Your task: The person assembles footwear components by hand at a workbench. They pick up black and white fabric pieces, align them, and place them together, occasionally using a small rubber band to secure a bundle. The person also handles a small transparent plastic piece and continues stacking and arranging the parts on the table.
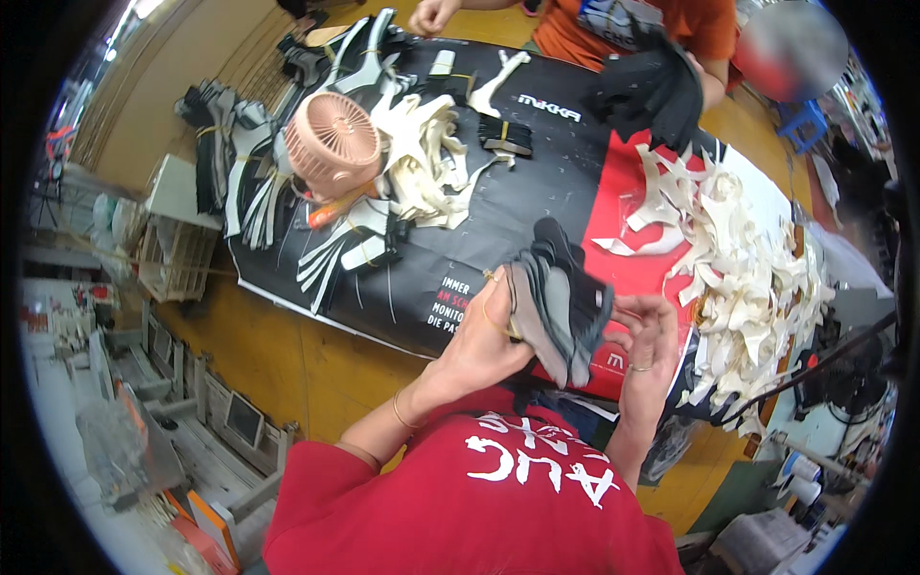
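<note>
The worker's left hand (487, 333) is closed on a bundle of grey and black cut pieces (559, 311), gripping it at its left side. The bundle is raised in front of the worker's chest, above the near edge of the table (393, 331), its layers fanned out. The right hand (650, 335) is at the bundle's right edge, fingers bent; whether they pinch a layer cannot be determined. A ring is on the right hand and a thin bracelet (401, 412) on the left wrist.

On the table, a pink fan (333, 144) stands at left, just beside a pile of cream pieces (422, 158). A small tied black bundle (505, 136) lies to the right of that pile. A larger heap of cream pieces (743, 287) covers the right end. Across the table, a co-worker in an orange shirt (575, 34) holds a bunch of black pieces (652, 91).
</note>
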`<state>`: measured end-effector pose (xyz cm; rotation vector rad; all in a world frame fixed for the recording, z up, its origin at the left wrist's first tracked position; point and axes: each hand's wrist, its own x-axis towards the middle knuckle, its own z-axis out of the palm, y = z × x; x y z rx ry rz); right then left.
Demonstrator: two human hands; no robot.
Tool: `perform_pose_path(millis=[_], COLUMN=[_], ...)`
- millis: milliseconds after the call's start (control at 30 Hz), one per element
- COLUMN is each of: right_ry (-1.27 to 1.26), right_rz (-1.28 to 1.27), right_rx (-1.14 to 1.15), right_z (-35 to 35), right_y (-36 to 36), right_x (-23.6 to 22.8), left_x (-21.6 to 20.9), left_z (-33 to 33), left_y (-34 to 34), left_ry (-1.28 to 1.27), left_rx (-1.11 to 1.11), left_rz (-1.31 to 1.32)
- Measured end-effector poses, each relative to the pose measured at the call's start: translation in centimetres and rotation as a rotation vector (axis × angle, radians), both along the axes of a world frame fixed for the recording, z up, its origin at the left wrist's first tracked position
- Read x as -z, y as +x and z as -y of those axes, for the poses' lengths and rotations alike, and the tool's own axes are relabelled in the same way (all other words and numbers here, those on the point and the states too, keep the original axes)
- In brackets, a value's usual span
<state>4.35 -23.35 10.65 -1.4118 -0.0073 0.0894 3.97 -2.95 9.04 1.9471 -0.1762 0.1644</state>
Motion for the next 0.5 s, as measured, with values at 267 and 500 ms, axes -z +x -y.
perform_pose_path(millis=[267,500], right_ry=[0.122,0.056], right_rz=[-0.164,-0.179], right_rx=[-0.272,-0.314], right_z=[1.2,1.0], right_y=[1.6,1.4], right_x=[-0.9,-0.8], left_x=[0.1,-0.1], left_z=[0.6,0.5], left_y=[-0.7,-0.9], left_ry=[0.191,0.273], left_rx=[0.114,0.031], left_rz=[0.078,-0.018])
